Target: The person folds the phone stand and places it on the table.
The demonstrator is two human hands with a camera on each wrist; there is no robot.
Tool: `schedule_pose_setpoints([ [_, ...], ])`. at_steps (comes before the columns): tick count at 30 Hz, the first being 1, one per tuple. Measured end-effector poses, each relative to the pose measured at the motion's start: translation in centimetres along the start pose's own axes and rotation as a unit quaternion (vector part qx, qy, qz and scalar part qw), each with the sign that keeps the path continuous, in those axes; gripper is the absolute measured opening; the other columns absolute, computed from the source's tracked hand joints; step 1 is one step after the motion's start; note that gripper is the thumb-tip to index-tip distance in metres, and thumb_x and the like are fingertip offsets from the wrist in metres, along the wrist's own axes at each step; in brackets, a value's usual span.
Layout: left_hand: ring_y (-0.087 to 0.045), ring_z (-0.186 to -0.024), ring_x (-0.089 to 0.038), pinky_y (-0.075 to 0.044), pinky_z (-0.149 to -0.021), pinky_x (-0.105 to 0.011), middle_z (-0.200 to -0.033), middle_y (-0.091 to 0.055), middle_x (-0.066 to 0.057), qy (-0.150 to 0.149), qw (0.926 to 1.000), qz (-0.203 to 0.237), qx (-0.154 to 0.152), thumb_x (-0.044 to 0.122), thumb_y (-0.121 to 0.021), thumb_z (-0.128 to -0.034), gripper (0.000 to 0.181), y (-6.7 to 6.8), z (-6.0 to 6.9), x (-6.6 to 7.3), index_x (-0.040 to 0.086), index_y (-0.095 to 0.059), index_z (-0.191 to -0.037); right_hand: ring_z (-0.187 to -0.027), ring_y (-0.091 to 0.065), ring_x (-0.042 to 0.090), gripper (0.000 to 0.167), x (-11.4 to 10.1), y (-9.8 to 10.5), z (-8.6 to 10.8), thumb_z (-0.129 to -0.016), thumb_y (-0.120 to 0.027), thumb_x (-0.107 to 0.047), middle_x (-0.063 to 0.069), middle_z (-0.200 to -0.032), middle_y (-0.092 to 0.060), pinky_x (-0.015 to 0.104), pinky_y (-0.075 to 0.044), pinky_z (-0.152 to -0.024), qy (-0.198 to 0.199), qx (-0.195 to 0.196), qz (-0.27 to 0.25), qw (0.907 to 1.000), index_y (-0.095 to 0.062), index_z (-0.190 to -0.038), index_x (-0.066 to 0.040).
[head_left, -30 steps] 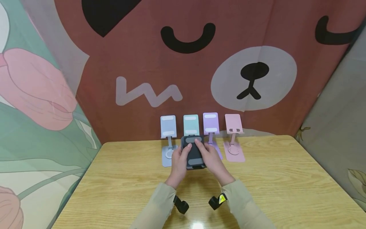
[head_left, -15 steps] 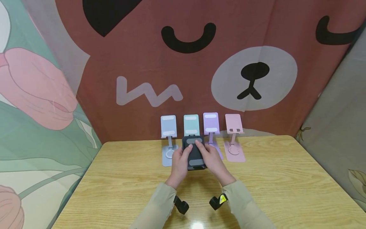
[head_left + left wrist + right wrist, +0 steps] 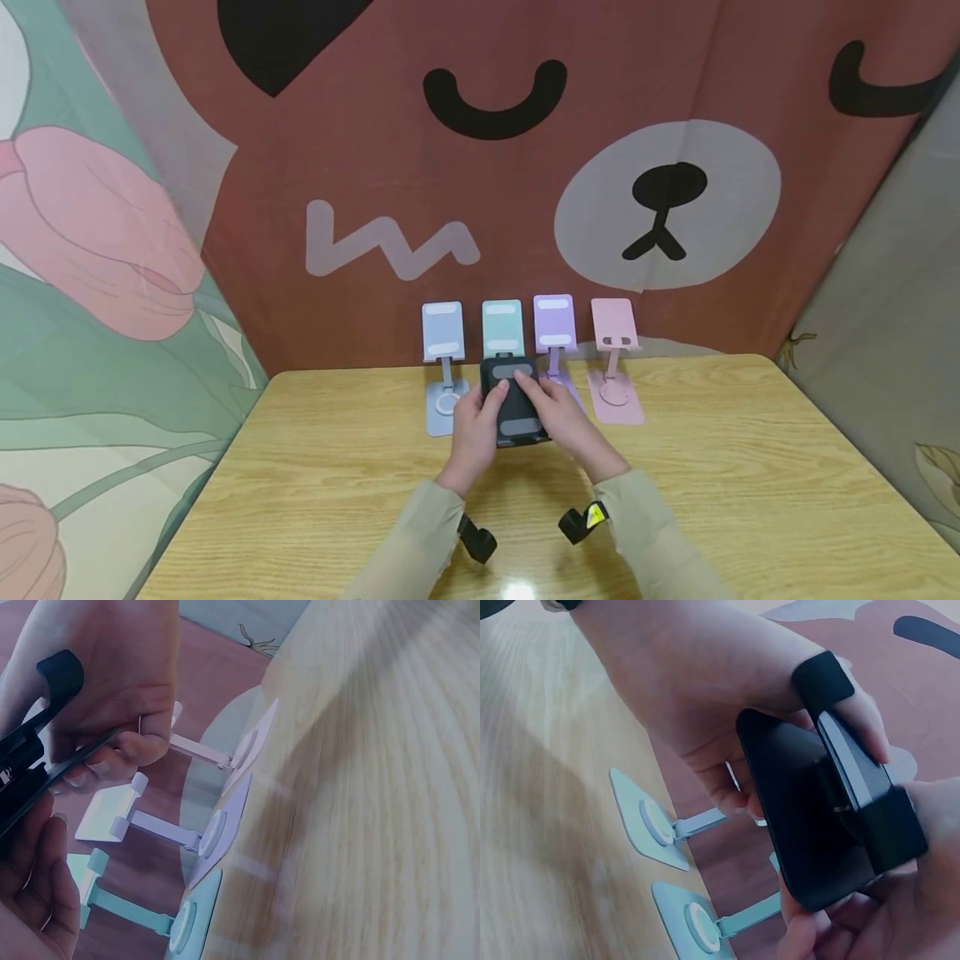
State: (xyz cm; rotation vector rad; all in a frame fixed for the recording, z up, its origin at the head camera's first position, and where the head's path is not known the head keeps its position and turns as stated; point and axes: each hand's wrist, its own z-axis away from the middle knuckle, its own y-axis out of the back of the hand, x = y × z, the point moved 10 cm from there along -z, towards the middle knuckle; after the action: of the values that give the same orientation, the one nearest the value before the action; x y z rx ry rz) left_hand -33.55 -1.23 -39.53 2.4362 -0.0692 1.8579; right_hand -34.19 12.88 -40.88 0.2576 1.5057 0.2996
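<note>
A black phone stand (image 3: 517, 403) with grey pads is held above the table by both hands. My left hand (image 3: 472, 432) grips its left side, thumb on the front face. From the right, my right hand (image 3: 568, 423) grips it the same way, its thumb near the upper grey pad. In the right wrist view, the stand's flat base plate (image 3: 780, 825) sits close behind the holder part with its lip; fingers of both hands curl round the edges. The left wrist view shows the stand's edge between the right hand (image 3: 112, 667) and the left hand (image 3: 34, 900).
Along the table's back edge stand a blue phone stand (image 3: 442, 332), a teal one (image 3: 502, 327), a purple one (image 3: 554, 322) and a pink one (image 3: 613, 323). The teal one is partly hidden behind the black stand. A bear-print cloth (image 3: 360, 150) hangs behind the wooden table (image 3: 337, 500).
Both hands and the black phone stand have shifted slightly right. The right wrist has moved outward a little. The coloured stands stay where they were.
</note>
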Motion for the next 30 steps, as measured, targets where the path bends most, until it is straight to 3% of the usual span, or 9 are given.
schedule_pose_setpoints([
  [3,-0.067,-0.097,-0.021,-0.055,-0.082,-0.033,-0.108,-0.073,-0.008,-0.001,1.0,-0.003,0.008,0.029,-0.051,-0.1088,0.033,-0.1,-0.4,-1.5,0.005,-0.069,-0.122,-0.094,-0.06,0.025,0.079,0.0,-0.1,0.1,-0.097,-0.043,-0.072,0.014,-0.109,-0.066,0.038,-0.05,-0.081,-0.004,0.006,-0.001,1.0,-0.063,-0.127,-0.001],
  [13,-0.07,-0.094,-0.019,-0.057,-0.08,-0.034,-0.107,-0.073,-0.007,-0.025,0.9993,-0.02,0.019,0.038,-0.056,-0.106,0.038,-0.5,-0.3,-1.7,0.006,-0.07,-0.121,-0.094,-0.062,0.025,0.073,0.1,0.0,0.2,-0.101,-0.045,-0.066,0.015,-0.11,-0.067,0.037,-0.052,-0.08,0.022,0.038,-0.033,0.9985,-0.063,-0.128,-0.001],
  [19,-0.067,-0.088,-0.017,-0.055,-0.076,-0.033,-0.1,-0.072,-0.004,0.008,0.9989,-0.043,-0.015,0.049,-0.056,-0.1035,0.047,-1.4,-0.6,-2.4,0.007,-0.07,-0.117,-0.087,-0.061,0.024,0.071,0.9,1.2,0.1,-0.099,-0.047,-0.068,0.013,-0.102,-0.066,0.034,-0.052,-0.075,0.019,0.053,-0.023,0.9982,-0.065,-0.115,-0.002],
  [24,-0.058,-0.071,-0.016,-0.048,-0.066,-0.031,-0.084,-0.067,-0.004,0.045,0.997,-0.044,-0.045,0.056,-0.054,-0.1018,0.054,-2.0,-0.5,-3.3,0.005,-0.068,-0.11,-0.088,-0.061,0.024,0.073,2.1,2.4,-0.1,-0.098,-0.047,-0.069,0.014,-0.102,-0.066,0.034,-0.05,-0.075,0.005,0.062,-0.005,0.998,-0.065,-0.117,-0.001],
  [30,-0.061,-0.083,-0.022,-0.05,-0.078,-0.038,-0.092,-0.067,-0.006,0.046,0.9957,-0.07,-0.039,0.056,-0.053,-0.1023,0.051,-1.8,-0.5,-3.5,0.006,-0.065,-0.105,-0.087,-0.061,0.026,0.072,3.0,4.2,0.0,-0.1,-0.046,-0.067,0.015,-0.099,-0.067,0.034,-0.05,-0.075,-0.004,0.082,0.023,0.9964,-0.065,-0.116,0.001],
])
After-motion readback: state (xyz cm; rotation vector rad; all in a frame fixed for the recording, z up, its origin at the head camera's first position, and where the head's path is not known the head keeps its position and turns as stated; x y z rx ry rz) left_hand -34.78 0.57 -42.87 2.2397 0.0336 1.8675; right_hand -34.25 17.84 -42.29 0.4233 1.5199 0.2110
